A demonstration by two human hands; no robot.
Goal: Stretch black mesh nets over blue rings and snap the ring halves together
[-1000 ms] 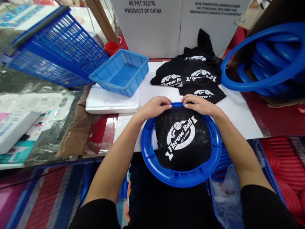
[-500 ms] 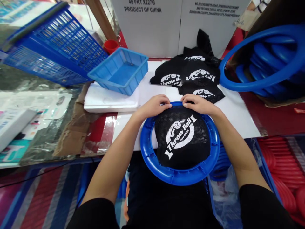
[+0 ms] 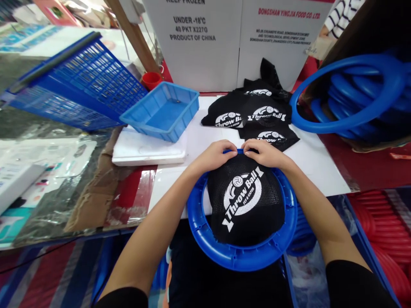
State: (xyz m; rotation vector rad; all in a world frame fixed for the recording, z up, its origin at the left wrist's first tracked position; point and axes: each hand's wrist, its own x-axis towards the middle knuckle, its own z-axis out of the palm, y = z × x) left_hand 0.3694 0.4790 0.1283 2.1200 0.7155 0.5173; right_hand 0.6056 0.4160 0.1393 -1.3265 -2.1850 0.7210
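Hands: left [image 3: 214,156], right [image 3: 261,154] pinching one net [image 3: 245,201]; roughly four spare nets [image 3: 253,115]

Ahead of the left hand [image 3: 214,156] lies bare white board [image 3: 208,130] — a clear lane up to the light blue tray [image 3: 162,110], which blocks farther left. Just beyond the right hand [image 3: 261,153] the pile of black nets [image 3: 257,115] crowds the way; to its right the board is free until the blue rings [image 3: 349,96].
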